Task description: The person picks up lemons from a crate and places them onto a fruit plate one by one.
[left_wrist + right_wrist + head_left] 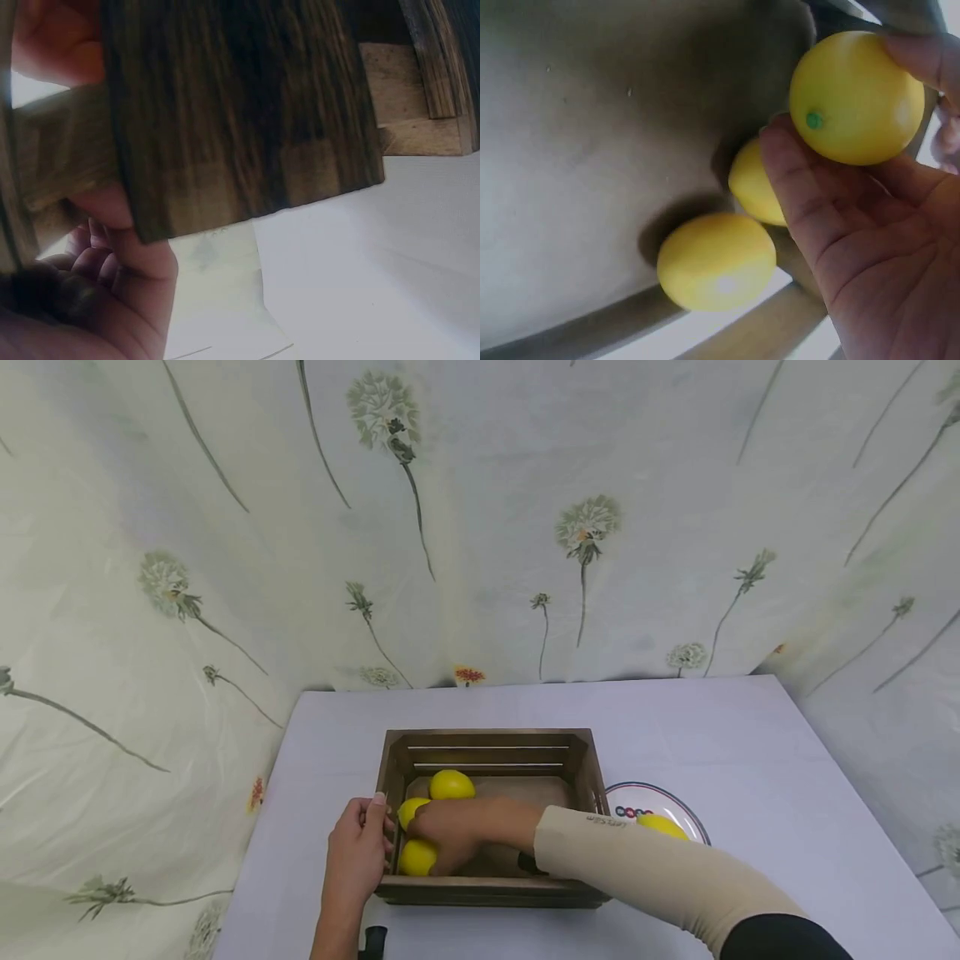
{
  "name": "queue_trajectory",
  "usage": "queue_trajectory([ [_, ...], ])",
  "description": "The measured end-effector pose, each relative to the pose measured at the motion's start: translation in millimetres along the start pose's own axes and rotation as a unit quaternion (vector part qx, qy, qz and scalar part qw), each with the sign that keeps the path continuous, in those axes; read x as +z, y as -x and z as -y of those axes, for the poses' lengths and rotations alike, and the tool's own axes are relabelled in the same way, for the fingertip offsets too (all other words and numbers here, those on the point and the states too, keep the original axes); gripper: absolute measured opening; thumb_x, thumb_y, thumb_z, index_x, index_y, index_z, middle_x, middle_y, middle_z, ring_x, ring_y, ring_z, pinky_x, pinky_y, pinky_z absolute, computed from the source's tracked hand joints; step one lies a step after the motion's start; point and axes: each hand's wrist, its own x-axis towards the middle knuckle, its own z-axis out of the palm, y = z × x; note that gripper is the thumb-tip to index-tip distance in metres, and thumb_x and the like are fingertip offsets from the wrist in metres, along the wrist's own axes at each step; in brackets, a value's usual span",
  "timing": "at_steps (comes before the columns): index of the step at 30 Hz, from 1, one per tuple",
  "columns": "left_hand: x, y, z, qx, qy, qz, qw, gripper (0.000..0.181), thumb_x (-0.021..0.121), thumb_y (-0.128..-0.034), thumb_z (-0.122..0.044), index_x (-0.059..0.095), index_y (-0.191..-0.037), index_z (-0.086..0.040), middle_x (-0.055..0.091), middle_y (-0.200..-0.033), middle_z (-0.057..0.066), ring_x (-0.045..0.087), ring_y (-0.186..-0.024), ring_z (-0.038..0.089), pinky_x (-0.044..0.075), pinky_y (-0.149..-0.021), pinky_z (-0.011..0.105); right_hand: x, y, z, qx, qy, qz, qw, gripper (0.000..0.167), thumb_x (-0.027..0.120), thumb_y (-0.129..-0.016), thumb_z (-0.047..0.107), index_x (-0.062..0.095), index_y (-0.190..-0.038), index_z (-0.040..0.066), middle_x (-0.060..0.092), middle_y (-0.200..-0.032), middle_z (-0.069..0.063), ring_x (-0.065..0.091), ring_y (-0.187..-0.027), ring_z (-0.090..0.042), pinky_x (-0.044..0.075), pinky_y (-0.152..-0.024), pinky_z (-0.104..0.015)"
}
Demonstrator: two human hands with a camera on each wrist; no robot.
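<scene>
A brown slatted wooden crate (491, 893) stands on the table, with several yellow lemons inside its left end. My left hand (356, 852) grips the crate's left wall, fingers curled round a slat (67, 142) in the left wrist view. Reaching into the crate from the right, my right hand (457, 831) pinches a lemon (855, 97) between thumb and fingers. Beside that hand lie another lemon (754, 184), partly hidden by the fingers, and a further lemon (716, 262) resting on the crate floor.
Right of the crate is a white plate (693, 827) with a dark rim, bearing a yellow lemon (662, 825) partly covered by my right sleeve. A white cloth (750, 760) covers the table. Behind it hangs a flower-patterned curtain (487, 527). A black object (373, 941) shows beside my left wrist.
</scene>
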Motion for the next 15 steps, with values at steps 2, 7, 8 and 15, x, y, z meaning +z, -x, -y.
queue_trajectory([
  [2, 0.1, 0.1, -0.1, -0.003, 0.002, 0.001, 1.0, 0.047, 0.045, -0.1111, -0.049, 0.06, -0.117, -0.005, 0.065, -0.094, 0.011, 0.059, -0.068, 0.023, 0.055, -0.058, 0.033, -3.7, 3.6, 0.1, 0.004, 0.001, -0.003, 1.0, 0.038, 0.085, -0.084, 0.03, 0.069, -0.114, 0.012, 0.059, -0.085, 0.011, 0.053, -0.074, -0.006, 0.044, -0.069, -0.018],
  [7, 0.5, 0.5, -0.4, -0.002, 0.0, -0.002, 1.0, 0.046, 0.045, -0.1116, -0.048, 0.06, -0.117, -0.005, 0.066, -0.096, 0.013, 0.06, -0.068, 0.023, 0.055, -0.058, 0.033, -14.1, 14.6, 5.7, 0.005, 0.002, -0.006, 1.0, 0.033, 0.083, -0.084, 0.027, 0.068, -0.11, 0.012, 0.056, -0.079, 0.011, 0.052, -0.071, -0.006, 0.042, -0.066, -0.018],
  [8, 0.4, 0.6, -0.4, -0.002, 0.0, -0.004, 1.0, 0.046, 0.045, -0.1117, -0.048, 0.06, -0.117, -0.005, 0.066, -0.096, 0.013, 0.06, -0.068, 0.023, 0.055, -0.058, 0.033, -15.1, 16.0, 6.7, 0.003, 0.004, -0.006, 1.0, 0.033, 0.083, -0.085, 0.027, 0.068, -0.109, 0.012, 0.055, -0.079, 0.011, 0.052, -0.071, -0.006, 0.042, -0.066, -0.018],
  [15, 0.1, 2.3, -2.9, 0.001, 0.005, -0.003, 1.0, 0.047, 0.046, -0.1112, -0.049, 0.06, -0.117, -0.004, 0.065, -0.094, 0.011, 0.059, -0.068, 0.023, 0.055, -0.057, 0.033, -16.3, 26.2, 6.9, -0.01, -0.017, -0.015, 0.9997, 0.026, 0.082, -0.085, 0.022, 0.066, -0.103, 0.012, 0.054, -0.078, 0.011, 0.051, -0.07, -0.006, 0.042, -0.065, -0.017],
])
